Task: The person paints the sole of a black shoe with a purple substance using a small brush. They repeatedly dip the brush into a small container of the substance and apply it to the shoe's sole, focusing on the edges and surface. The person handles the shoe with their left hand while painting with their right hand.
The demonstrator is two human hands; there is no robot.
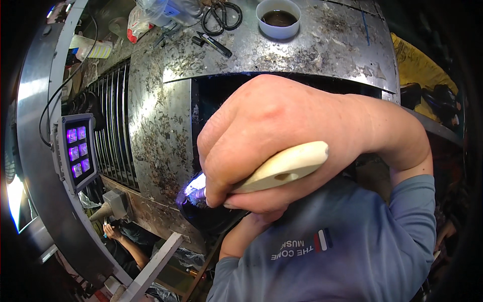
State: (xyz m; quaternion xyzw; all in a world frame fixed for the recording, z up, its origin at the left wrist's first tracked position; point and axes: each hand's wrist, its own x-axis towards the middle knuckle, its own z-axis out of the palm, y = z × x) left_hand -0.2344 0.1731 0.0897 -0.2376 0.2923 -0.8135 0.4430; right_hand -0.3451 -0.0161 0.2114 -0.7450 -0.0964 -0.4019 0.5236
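My right hand (271,126) is closed around a brush (287,168) with a pale wooden handle that has a hole near its end. The brush's bristles (197,189), lit white and violet, touch or lie very close to a glossy black piece (209,215) below my right hand. Most of that piece is covered, so its kind cannot be made out. My left hand (271,215) shows only a small part beneath my right hand, beside the black piece. Its fingers are hidden.
A worn metal bench (156,146) carries a white bowl of dark liquid (279,24), black scissors (221,17), a black marker (215,44) and plastic bags (171,10). At left are a violet lamp (78,151) and metal frame (37,110). Another person's hand (112,231) shows lower left.
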